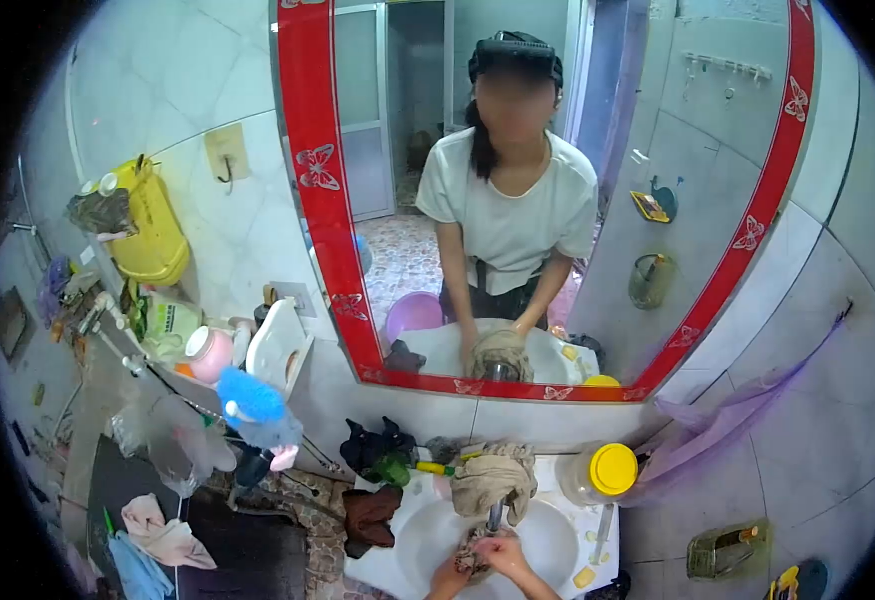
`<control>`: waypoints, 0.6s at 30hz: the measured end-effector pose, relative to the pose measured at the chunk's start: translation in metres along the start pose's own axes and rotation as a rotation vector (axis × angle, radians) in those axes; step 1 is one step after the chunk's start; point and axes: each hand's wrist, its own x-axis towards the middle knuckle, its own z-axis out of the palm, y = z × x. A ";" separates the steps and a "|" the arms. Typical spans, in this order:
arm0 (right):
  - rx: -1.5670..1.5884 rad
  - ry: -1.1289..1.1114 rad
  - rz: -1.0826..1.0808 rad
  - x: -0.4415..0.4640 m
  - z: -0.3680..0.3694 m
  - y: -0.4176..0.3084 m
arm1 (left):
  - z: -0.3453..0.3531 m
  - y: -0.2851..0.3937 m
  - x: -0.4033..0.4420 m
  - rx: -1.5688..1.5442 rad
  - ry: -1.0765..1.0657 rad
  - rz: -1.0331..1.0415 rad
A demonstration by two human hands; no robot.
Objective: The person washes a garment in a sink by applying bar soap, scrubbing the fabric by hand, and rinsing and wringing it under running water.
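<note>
Over the white washbasin, both hands are at a bunched, wet-looking brownish cloth, just below the spout of the metal faucet. My left hand holds the cloth from the left side. Closed fingers of my right hand grip it from the right, near the spout. A larger beige cloth lies draped over the faucet's body. Some fingertips are hidden by the cloth.
A clear jar with a yellow lid stands at the basin's back right; soap pieces lie along the right rim. A dark brown cloth hangs over the left rim. Behind, a red-framed mirror reflects a person.
</note>
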 end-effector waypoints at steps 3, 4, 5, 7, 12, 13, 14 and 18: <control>-0.588 0.004 -0.691 -0.006 -0.043 -0.030 | 0.017 -0.028 0.009 -0.165 -0.026 -0.012; -0.766 0.029 -0.925 -0.010 -0.053 -0.044 | 0.025 -0.038 0.019 -0.083 -0.009 -0.020; -0.668 -0.041 -0.736 -0.018 -0.059 -0.046 | 0.032 -0.043 0.016 -0.002 0.000 -0.031; -0.540 -0.060 -0.475 -0.028 -0.064 -0.051 | 0.010 -0.010 -0.007 -0.117 0.099 0.095; -0.394 0.031 -0.011 -0.018 -0.047 0.032 | 0.023 0.012 0.003 -0.333 0.397 0.170; -0.206 0.030 0.067 -0.018 -0.045 0.054 | 0.036 0.010 0.012 -0.509 0.378 0.202; 0.083 0.022 0.425 -0.020 -0.043 0.051 | 0.008 0.060 -0.012 -0.603 0.347 0.297; 1.378 -0.208 0.726 -0.009 -0.024 0.086 | 0.004 0.091 -0.039 -0.737 0.306 0.355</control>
